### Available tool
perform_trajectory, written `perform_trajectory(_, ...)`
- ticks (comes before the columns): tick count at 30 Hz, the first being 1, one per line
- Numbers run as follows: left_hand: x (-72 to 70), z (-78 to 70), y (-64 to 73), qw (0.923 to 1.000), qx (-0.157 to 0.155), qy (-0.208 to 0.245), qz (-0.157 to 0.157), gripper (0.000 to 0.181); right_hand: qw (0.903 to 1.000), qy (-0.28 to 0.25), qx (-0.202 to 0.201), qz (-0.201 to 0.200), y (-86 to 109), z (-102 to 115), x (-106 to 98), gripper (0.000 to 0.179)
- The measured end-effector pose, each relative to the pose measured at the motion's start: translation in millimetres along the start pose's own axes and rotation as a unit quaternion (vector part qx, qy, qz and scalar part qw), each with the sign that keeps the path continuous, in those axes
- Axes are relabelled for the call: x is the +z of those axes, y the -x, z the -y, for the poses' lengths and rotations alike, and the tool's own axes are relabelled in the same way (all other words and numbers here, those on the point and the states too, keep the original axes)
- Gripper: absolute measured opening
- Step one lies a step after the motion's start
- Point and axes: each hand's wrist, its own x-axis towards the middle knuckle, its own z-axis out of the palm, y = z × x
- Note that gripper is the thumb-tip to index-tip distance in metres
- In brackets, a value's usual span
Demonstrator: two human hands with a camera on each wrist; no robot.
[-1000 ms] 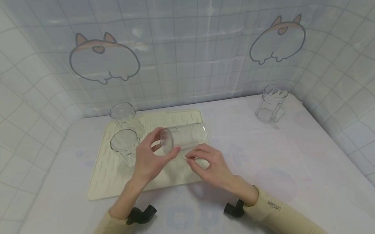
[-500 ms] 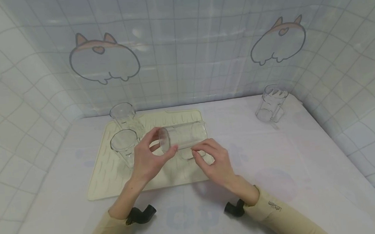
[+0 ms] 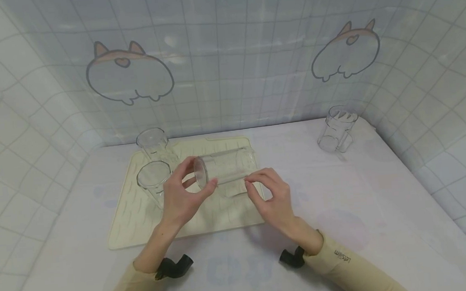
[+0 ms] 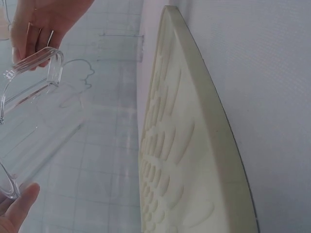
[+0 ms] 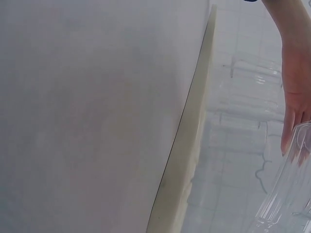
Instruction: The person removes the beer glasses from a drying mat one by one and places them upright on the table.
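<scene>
A clear glass mug [image 3: 228, 166] lies on its side in the air over the cream drying mat [image 3: 218, 218]. My left hand [image 3: 181, 196] grips its left end, thumb in front and fingers behind. On the mug's lower side, toward me, is the handle [image 4: 36, 60]. My right hand [image 3: 273, 197] pinches at the handle's right end, thumb and forefinger tips together. The right fingers [image 4: 36, 39] show behind the handle in the left wrist view. In the right wrist view, the left hand [image 5: 296, 92] reaches to the mug [image 5: 286, 189], cut off by the frame.
Two upright glasses stand on the mat's left part, a front glass [image 3: 154, 180] close beside my left hand and a back glass [image 3: 152, 142]. Another glass mug [image 3: 337, 129] stands at the table's far right corner. A tile-patterned curtain [image 3: 228, 73] rises behind the table.
The right fingertips have slid right and slightly up along the handle. The mug has shifted slightly left, and its right end has tipped up a little. The other glasses have stayed put.
</scene>
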Motion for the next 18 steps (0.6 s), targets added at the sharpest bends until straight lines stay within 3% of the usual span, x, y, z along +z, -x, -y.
perform_trajectory(10,-0.6,-0.6,0.4,0.9996,0.013,0.021,-0.012,0.052,0.9992,0.026,0.013,-0.028,-4.8,4.9,-2.4,0.013)
perform_trajectory(18,-2.2,-1.4,-0.2,0.9988,0.026,0.029,-0.028,0.056,0.9972,0.052,0.049,-0.023,-5.0,5.4,-3.5,0.012)
